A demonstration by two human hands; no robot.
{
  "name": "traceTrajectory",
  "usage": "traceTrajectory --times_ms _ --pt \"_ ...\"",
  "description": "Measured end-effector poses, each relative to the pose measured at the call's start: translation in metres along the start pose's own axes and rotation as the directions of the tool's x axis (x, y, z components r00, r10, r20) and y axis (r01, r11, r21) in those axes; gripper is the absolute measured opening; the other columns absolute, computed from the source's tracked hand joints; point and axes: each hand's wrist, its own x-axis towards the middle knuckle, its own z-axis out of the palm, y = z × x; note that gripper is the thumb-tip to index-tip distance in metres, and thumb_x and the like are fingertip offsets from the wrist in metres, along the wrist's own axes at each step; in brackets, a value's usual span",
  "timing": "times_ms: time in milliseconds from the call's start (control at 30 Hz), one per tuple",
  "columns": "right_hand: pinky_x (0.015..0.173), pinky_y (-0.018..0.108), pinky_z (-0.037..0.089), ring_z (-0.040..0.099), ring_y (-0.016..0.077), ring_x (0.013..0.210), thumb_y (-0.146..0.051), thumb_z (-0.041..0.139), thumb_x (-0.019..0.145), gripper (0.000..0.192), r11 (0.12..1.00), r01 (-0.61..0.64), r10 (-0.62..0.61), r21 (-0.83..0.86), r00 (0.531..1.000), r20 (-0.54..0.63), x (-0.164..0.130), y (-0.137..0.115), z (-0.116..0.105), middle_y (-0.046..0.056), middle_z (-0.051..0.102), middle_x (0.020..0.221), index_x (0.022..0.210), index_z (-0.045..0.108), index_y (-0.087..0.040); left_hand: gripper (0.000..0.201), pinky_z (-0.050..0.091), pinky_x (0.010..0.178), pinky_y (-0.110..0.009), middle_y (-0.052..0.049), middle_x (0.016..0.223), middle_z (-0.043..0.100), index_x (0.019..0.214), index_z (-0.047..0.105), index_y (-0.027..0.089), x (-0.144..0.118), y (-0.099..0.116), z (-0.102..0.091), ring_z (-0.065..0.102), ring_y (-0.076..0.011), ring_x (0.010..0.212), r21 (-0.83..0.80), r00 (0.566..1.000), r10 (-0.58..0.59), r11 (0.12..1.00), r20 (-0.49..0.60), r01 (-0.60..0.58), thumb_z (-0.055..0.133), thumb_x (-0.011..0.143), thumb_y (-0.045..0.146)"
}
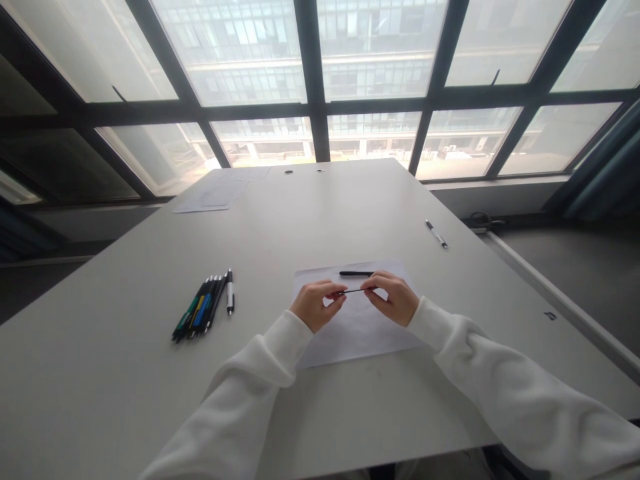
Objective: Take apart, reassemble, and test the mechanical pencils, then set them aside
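White sleeves run up from the near edge of the tabletop [125,373] to two hands meeting over a sheet of paper [360,333] that lies a little right of the middle, toward the near edge. Between them is a thin dark rod [354,291], most likely a pen refill, held roughly level just above the paper: the left hand [316,305] pinches one end in a fingertip grip and the right hand [395,297] pinches the other, both grips closed on it. Just beyond, lying on the far part of the sheet, is a black pen barrel [356,273], apart from both hands. With so slim a part, the step would likely go best with light pressure, since a hard squeeze or any bending could bow it; keeping the wrists low over the sheet means anything dropped lands on the paper rather than rolling off. Holding it nearer the ends, as here, gives control of its line, and it helps to keep it straight rather than twisted. Toward the left side of the tabletop a bundle of pens [200,308] lies side by side, with a white pen [229,292] at its right. A lone pen [437,234] rests near the right edge, and more papers [215,190] lie at the far left corner.
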Motion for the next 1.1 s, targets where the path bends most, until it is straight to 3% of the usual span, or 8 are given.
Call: traceTrajectory --times_ms 233,367,467,600,667,800,967,1100 --pt "0.071 0.030 0.046 0.056 0.0158 0.075 -0.016 0.049 0.079 0.014 0.999 -0.007 0.006 0.040 1.000 0.020 -0.001 0.002 0.002 0.005 0.059 0.078 0.087 0.060 -0.019 0.017 0.045 0.063 -0.023 -0.004 0.070 0.062 0.084 0.067 0.018 0.000 0.003 0.001 0.056 -0.0122 0.061 0.014 0.999 0.033 0.999 0.028 -0.033 0.053 0.078 0.026" --pt "0.073 0.031 0.046 0.057 0.0163 0.078 -0.018 0.051 0.078 0.016 0.998 -0.003 0.002 0.057 1.000 0.016 0.000 -0.001 0.001 0.006 0.060 0.082 0.092 0.059 -0.019 0.016 0.044 0.063 -0.022 -0.003 0.069 0.061 0.081 0.067 0.018 0.000 0.003 0.001 0.055 -0.0115 0.061 0.035 0.999 0.038 0.999 -0.011 -0.037 0.052 0.078 0.025" --pt "0.077 0.032 0.046 0.057 0.0175 0.083 -0.021 0.054 0.076 0.020 0.999 -0.029 0.031 0.029 0.997 -0.067 0.001 0.001 -0.004 0.007 0.061 0.088 0.096 0.057 -0.019 0.016 0.044 0.063 -0.023 -0.003 0.070 0.061 0.080 0.066 0.018 0.001 0.000 0.000 0.054 -0.0112 0.061 0.052 0.998 0.031 0.998 -0.047 -0.029 0.052 0.078 0.025" --pt "0.078 0.033 0.045 0.056 0.0180 0.081 -0.022 0.048 0.080 0.019 0.980 -0.168 0.143 -0.109 0.967 -0.211 0.003 0.023 -0.014 0.006 0.061 0.086 0.095 0.059 -0.018 0.016 0.045 0.062 -0.022 -0.002 0.068 0.061 0.077 0.066 0.017 0.003 -0.003 -0.003 0.055 -0.0105 0.060 0.035 0.997 0.017 0.999 -0.072 -0.014 0.053 0.078 0.025" --pt "0.082 0.035 0.042 0.055 0.0199 0.084 -0.022 0.048 0.079 0.022 0.939 -0.233 0.192 -0.254 0.965 -0.176 0.002 0.039 -0.017 0.008 0.061 0.088 0.095 0.061 -0.016 0.016 0.045 0.061 -0.022 -0.002 0.068 0.061 0.077 0.067 0.017 0.003 -0.004 -0.004 0.055 -0.0105 0.059 0.022 0.997 0.006 1.000 -0.079 -0.005 0.053 0.077 0.026" --pt "0.085 0.037 0.038 0.051 0.0242 0.093 -0.026 0.051 0.078 0.033 0.836 -0.256 0.302 -0.485 0.953 0.017 -0.002 0.063 -0.018 0.012 0.058 0.101 0.108 0.061 -0.016 0.017 0.046 0.061 -0.022 -0.002 0.068 0.062 0.077 0.067 0.017 0.002 -0.004 -0.004 0.056 -0.0108 0.059 0.002 0.996 -0.016 1.000 -0.087 0.016 0.054 0.076 0.027" --pt "0.084 0.036 0.037 0.050 0.0227 0.090 -0.033 0.052 0.078 0.026 0.826 -0.233 0.312 -0.513 0.947 0.071 -0.002 0.067 -0.017 0.008 0.058 0.102 0.099 0.066 -0.026 0.017 0.047 0.062 -0.022 -0.003 0.070 0.063 0.077 0.067 0.017 0.001 -0.004 -0.004 0.056 -0.0110 0.060 -0.020 0.996 -0.026 0.999 -0.090 0.025 0.054 0.077 0.027" --pt "0.082 0.035 0.038 0.052 0.0213 0.086 -0.027 0.054 0.076 0.018 0.854 -0.249 0.290 -0.457 0.957 0.020 0.000 0.064 -0.018 0.007 0.061 0.091 0.088 0.066 -0.021 0.016 0.047 0.061 -0.021 -0.002 0.069 0.063 0.077 0.067 0.017 0.002 -0.005 -0.007 0.056 -0.0106 0.059 -0.014 0.994 -0.030 0.999 -0.109 0.029 0.054 0.076 0.027"
